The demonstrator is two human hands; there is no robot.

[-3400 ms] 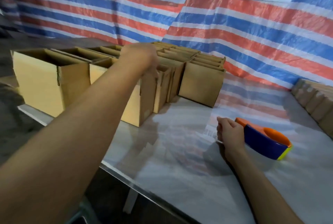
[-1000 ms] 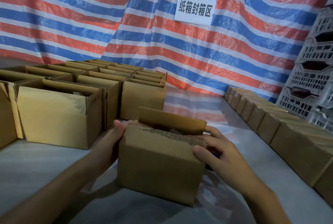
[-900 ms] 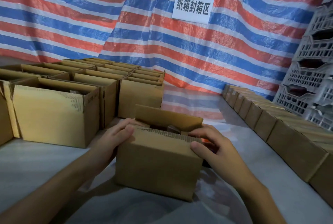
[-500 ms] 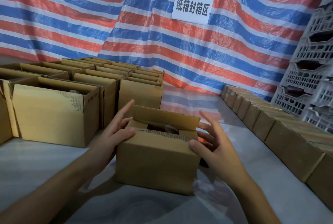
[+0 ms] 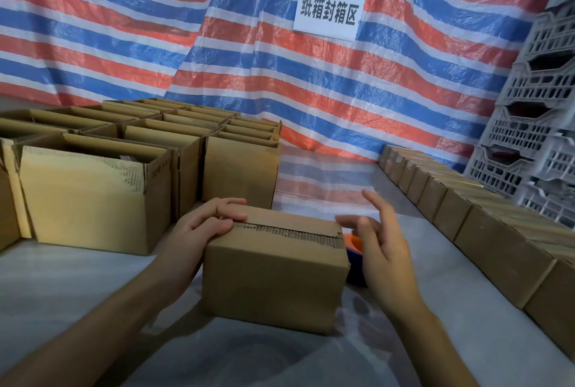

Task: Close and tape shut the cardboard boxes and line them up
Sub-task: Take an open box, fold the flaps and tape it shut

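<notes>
Packing area: rows of cardboard boxes [image 5: 93,200]

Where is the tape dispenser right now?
The tape dispenser sits right of centre in the head view, mostly hidden between the front box and the right hand.

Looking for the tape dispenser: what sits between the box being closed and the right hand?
The blue-and-orange tape dispenser shows in the head view, between the box and the right hand, partly hidden by both.
</notes>
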